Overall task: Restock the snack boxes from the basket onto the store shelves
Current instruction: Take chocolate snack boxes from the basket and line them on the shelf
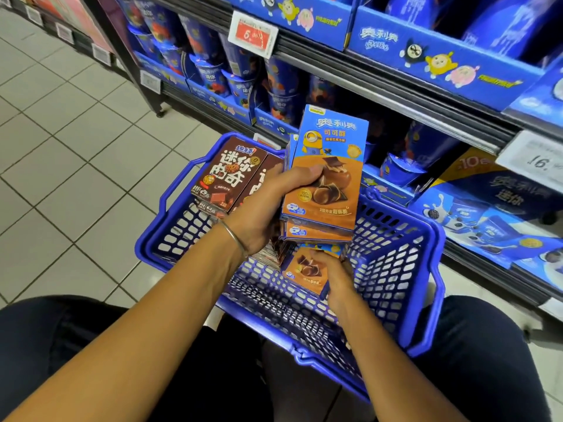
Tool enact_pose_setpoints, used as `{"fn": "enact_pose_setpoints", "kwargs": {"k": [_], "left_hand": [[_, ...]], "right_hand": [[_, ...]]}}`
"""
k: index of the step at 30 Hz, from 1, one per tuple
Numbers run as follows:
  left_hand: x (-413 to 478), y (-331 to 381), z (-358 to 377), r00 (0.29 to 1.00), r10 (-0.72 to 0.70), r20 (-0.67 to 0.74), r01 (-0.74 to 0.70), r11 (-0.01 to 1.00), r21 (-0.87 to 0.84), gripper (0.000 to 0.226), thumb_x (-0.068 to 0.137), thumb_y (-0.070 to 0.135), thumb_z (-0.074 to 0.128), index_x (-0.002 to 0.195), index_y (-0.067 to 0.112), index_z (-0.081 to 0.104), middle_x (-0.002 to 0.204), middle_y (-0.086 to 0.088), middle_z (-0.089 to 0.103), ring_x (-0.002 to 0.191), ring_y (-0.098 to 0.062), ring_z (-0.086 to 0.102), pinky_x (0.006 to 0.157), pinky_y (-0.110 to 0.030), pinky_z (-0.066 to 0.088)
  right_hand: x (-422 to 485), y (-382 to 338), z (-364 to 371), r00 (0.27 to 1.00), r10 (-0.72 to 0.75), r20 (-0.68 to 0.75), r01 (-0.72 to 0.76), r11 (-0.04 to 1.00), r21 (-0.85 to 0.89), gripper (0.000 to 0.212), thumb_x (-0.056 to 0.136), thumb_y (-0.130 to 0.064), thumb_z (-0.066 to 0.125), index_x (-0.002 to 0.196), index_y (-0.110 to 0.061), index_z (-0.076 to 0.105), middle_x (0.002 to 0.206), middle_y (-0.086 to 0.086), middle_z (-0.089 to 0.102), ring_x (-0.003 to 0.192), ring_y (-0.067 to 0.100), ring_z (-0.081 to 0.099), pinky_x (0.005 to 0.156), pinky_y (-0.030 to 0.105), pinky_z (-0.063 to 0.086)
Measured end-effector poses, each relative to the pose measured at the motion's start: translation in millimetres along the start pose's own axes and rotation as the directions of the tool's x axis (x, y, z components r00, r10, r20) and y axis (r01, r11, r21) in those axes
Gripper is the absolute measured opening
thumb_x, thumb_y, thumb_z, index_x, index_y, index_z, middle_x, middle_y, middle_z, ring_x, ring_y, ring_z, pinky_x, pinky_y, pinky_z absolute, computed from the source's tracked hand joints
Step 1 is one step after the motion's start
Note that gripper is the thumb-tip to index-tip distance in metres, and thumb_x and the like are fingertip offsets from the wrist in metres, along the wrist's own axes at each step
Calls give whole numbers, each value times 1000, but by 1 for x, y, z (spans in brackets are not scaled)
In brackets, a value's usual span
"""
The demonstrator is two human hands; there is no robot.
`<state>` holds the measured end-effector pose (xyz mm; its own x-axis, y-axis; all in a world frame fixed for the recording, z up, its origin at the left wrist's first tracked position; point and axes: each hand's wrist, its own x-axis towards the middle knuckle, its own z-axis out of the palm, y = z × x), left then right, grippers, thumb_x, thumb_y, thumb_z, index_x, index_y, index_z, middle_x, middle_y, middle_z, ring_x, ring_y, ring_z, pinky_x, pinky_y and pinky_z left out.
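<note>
A blue plastic basket (pixel 396 269) stands on the floor in front of me. My left hand (pixel 268 205) grips a stack of blue-and-orange snack boxes (pixel 329 166) above the basket, thumb across the top box's front. Lower in the basket, my right hand (pixel 332 278) holds another blue-and-orange box (pixel 304 269) that lies near the bottom. Two brown cookie boxes (pixel 228 175) stand at the basket's far left corner. The store shelves (pixel 380 83) rise just behind the basket.
The shelves hold blue snack cups (pixel 283 86) and blue display cartons (pixel 441 56), with price tags (pixel 253 33) on the rails. A lower shelf on the right carries flat blue packs (pixel 493 220). Grey tiled floor (pixel 76 132) spreads to the left. My dark trouser knees flank the basket.
</note>
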<state>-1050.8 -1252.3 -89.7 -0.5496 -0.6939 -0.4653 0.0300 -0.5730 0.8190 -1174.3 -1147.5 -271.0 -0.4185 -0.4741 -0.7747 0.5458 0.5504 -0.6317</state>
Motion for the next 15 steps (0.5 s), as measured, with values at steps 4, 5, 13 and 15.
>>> {"fn": "enact_pose_setpoints", "kwargs": {"k": [4, 5, 13, 15], "left_hand": [[-1, 17, 5, 1000, -22, 17, 23, 999, -41, 86, 78, 32, 77, 153, 8, 45, 118, -13, 73, 88, -26, 74, 77, -37, 60], [-7, 25, 7, 999, -23, 26, 24, 998, -52, 83, 77, 30, 77, 151, 6, 47, 122, -17, 71, 90, -28, 73, 81, -38, 61], [-102, 144, 19, 996, -83, -31, 79, 991, -107, 71, 77, 26, 78, 142, 6, 58, 122, -17, 73, 88, -29, 75, 81, -40, 63], [-133, 185, 26, 998, -47, -46, 41, 993, -115, 58, 73, 26, 80, 127, 9, 68, 109, -14, 76, 81, -25, 75, 74, -35, 63]], "right_hand": [[-53, -34, -17, 999, 10, 40, -14, 996, 84, 36, 77, -7, 80, 110, -14, 67, 98, 11, 76, 64, 15, 73, 47, 23, 53], [-73, -47, -21, 999, 8, 48, -13, 995, 103, 37, 76, -5, 79, 110, -14, 67, 95, 12, 77, 65, 19, 74, 49, 26, 55], [-272, -192, -26, 986, -46, 160, 13, 978, 207, 60, 72, -26, 66, 127, -2, 59, 107, 21, 64, 82, 32, 65, 72, 36, 56], [-329, -233, -24, 973, -68, 221, 11, 969, 249, 52, 76, -26, 62, 122, -3, 59, 91, 14, 69, 66, 22, 67, 57, 29, 56]]}}
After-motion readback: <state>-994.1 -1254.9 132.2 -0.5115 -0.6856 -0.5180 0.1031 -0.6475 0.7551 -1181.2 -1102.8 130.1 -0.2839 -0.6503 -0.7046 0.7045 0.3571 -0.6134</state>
